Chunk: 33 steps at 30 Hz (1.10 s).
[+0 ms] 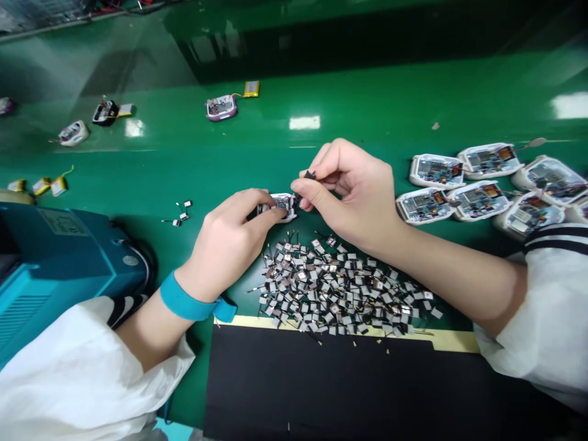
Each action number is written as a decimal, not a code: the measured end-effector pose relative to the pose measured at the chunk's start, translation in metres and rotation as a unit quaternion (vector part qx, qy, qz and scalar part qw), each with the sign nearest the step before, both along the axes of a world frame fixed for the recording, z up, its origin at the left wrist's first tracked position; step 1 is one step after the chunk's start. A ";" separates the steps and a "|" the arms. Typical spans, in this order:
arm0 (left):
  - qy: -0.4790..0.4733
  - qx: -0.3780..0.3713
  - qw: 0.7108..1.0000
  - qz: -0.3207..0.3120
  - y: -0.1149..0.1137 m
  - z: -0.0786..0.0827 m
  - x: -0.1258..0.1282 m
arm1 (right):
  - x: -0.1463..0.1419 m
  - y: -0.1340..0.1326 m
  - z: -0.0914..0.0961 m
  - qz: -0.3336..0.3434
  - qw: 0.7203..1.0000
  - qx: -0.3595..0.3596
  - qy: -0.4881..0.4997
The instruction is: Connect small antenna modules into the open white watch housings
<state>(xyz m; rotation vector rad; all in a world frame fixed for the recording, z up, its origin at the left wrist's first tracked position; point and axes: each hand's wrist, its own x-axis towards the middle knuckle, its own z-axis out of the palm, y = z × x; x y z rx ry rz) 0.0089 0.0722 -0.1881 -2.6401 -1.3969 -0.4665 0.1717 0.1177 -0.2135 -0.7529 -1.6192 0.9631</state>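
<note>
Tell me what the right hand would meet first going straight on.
Probably the white electronics housing in the left hand, just ahead of the fingertips of the right hand; depth is unclear.

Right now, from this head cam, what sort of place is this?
Likely an electronics assembly line: a glossy green workbench, a heap of tiny wired modules, and open white device housings showing circuit boards.

1. The left hand (227, 242) hides much of the white casing (281, 202).
2. The small black part (310, 174) pinched by the right hand (351, 193) is too small to identify.
3. The left picture edge cuts off the teal machine (59, 263).
</note>
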 end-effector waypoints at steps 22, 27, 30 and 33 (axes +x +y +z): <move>0.024 -0.002 1.000 0.005 -0.001 0.002 0.001 | 0.000 0.004 0.001 0.017 0.999 -0.016 -0.031; 0.021 -0.001 1.000 0.003 -0.001 0.001 0.000 | 0.000 0.003 0.002 0.013 0.999 -0.018 -0.034; 0.020 -0.001 1.000 0.002 -0.001 0.001 0.000 | 0.000 0.003 0.003 0.013 0.999 -0.010 -0.038; 0.005 -0.001 1.000 -0.003 0.000 0.000 0.000 | 0.000 0.003 0.003 0.007 0.999 -0.011 -0.050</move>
